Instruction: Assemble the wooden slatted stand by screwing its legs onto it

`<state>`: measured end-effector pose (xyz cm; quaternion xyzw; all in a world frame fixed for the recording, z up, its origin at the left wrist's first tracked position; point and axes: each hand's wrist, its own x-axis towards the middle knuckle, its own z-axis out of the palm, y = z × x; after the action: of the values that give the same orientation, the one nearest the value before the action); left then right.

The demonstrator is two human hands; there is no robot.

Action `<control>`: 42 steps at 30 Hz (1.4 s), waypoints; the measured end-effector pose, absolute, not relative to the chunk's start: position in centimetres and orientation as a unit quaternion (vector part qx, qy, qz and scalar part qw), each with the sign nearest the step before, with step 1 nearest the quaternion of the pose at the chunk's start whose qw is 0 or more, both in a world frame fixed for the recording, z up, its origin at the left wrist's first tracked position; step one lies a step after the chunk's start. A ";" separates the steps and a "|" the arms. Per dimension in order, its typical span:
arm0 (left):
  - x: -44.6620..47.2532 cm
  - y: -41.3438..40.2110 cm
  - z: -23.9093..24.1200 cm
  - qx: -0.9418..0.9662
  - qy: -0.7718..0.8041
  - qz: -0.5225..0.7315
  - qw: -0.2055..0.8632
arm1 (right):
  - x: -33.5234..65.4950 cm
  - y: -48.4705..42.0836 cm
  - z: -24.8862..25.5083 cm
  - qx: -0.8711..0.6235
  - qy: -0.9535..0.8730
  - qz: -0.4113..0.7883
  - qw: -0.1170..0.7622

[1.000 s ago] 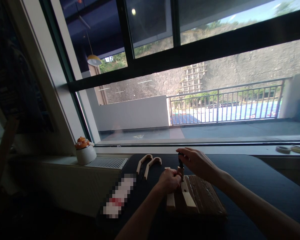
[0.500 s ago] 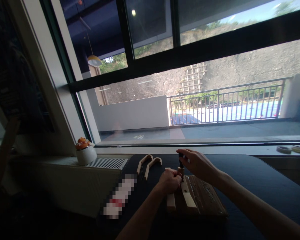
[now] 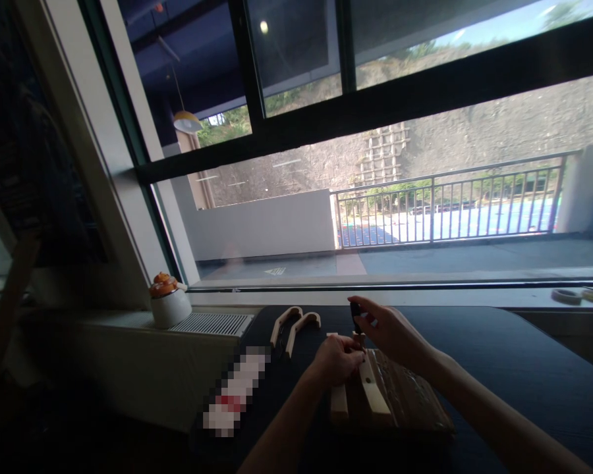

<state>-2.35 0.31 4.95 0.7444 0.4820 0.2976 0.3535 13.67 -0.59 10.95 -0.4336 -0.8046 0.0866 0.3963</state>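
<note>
My right hand [image 3: 393, 330] grips the upright black handle of a screwdriver [image 3: 355, 315] from above. Its lower end points down at the far part of a pale wooden piece [image 3: 374, 392], where fingers hide the contact. My left hand [image 3: 337, 359] is closed around that same far part, thumb and forefinger beside the screwdriver. A dark round hole shows in the wooden piece. Beneath it lies a brown wooden board [image 3: 412, 395], partly covered by clear wrinkled film. Another pale wooden strip [image 3: 339, 403] runs along the board's left side, its middle hidden by my left hand.
Two curved wooden hooks [image 3: 304, 324] lie on the dark table [image 3: 494, 368] to the left. A blurred-out packet [image 3: 237, 392] is nearer. On the ledge stands a white pot with an orange lid [image 3: 170, 306]. Tape rolls [image 3: 566, 296] sit on the right windowsill.
My right hand and the screwdriver handle have shifted slightly, the handle tilting a little. My left hand stays at the wooden piece, its fingertips moved slightly right.
</note>
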 end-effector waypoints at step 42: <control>-1.8 0.1 5.2 0.759 0.522 0.271 0.279 | 14.2 -0.8 11.1 -0.435 -0.797 0.090 0.410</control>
<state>-1.75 0.06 5.23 0.7594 0.5217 0.2710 0.2788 14.22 -0.76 11.06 -0.4346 -0.7966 0.0898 0.4104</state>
